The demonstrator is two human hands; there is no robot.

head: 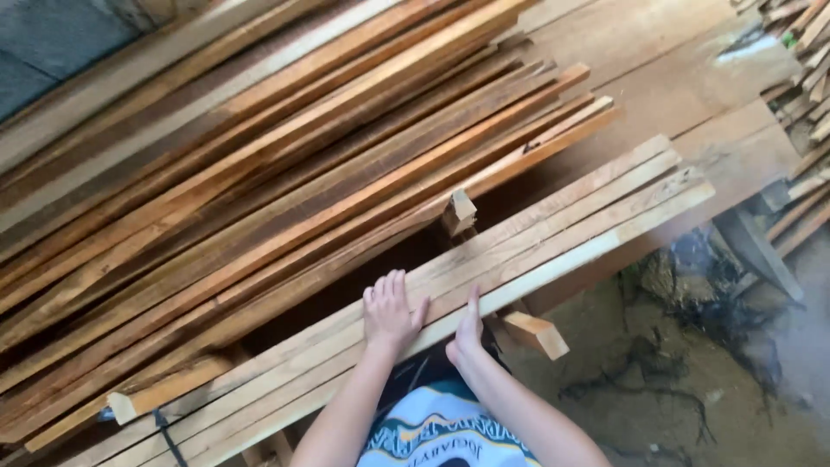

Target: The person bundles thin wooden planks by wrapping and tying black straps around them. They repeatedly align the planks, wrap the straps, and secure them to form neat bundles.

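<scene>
A row of pale wooden slats [553,227] lies side by side in front of me, running from lower left to upper right. My left hand [391,313] rests flat on the slats with fingers spread. My right hand [468,330] presses edge-on against the nearest slat [605,245], thumb pointing up along its side. Neither hand grips anything.
A large stack of longer reddish-brown slats [259,164] fills the left and middle behind the pale row. A short wood block [459,211] stands between the two groups. Another block end [538,335] sticks out below. Dirt floor and scrap wood [804,52] lie to the right.
</scene>
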